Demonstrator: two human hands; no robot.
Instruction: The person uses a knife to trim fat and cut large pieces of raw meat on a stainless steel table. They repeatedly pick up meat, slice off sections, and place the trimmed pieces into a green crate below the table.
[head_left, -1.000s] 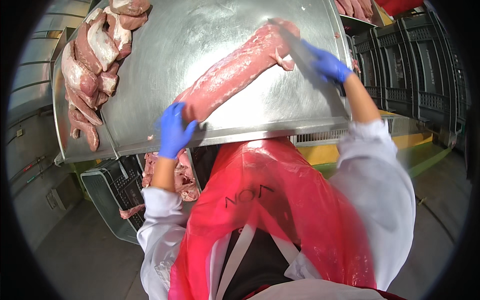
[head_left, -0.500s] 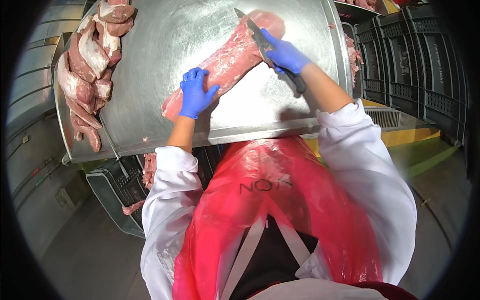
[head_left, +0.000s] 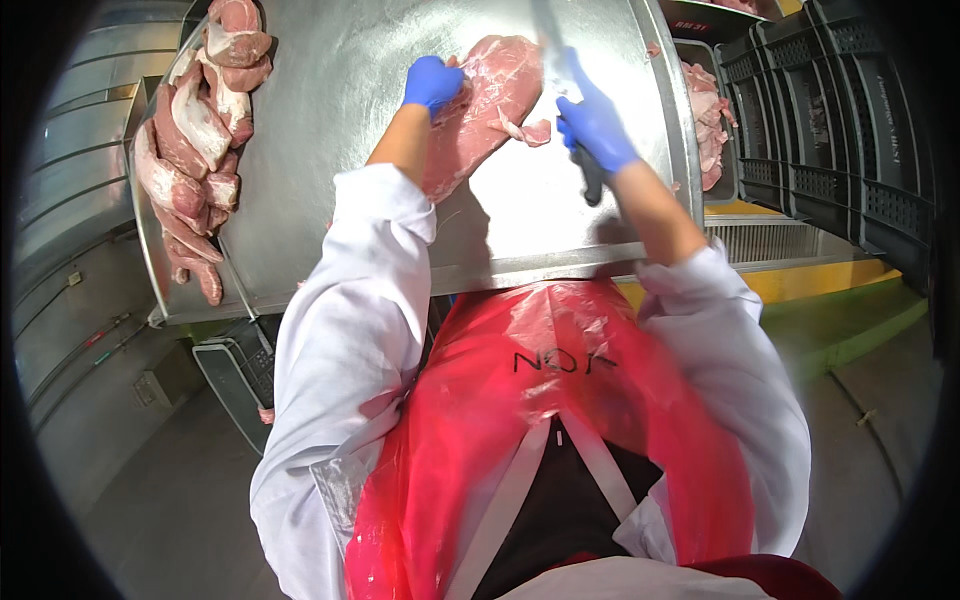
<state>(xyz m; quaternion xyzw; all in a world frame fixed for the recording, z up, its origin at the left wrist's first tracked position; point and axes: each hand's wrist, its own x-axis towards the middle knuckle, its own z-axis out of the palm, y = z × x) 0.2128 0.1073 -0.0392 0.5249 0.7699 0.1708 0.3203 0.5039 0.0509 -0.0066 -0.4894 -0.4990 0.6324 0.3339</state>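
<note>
A long piece of raw meat (head_left: 487, 110) lies slantwise on the metal table, a loose flap hanging from its right side. My left hand (head_left: 433, 85), in a blue glove, is closed at the meat's upper left edge. A bit of pink meat shows at its fingertips; the rest of its grip is hidden. To the right of the meat, my blue-gloved right hand (head_left: 602, 130) is closed round the black handle of a knife (head_left: 591, 184). Its blade points away from me, blurred by motion and apart from the meat.
A pile of meat cuts (head_left: 190, 150) lies along the left side of the metal table (head_left: 330, 60). Beyond the right edge stands a tray of meat trimmings (head_left: 707, 125), beside black plastic crates (head_left: 830, 130). Another black crate (head_left: 235, 375) sits below the table's near left edge.
The meat has been turned and shifted, and a flap now hangs from its right side. My left hand has moved up to its far end and closed. The knife has come off the meat to the right.
</note>
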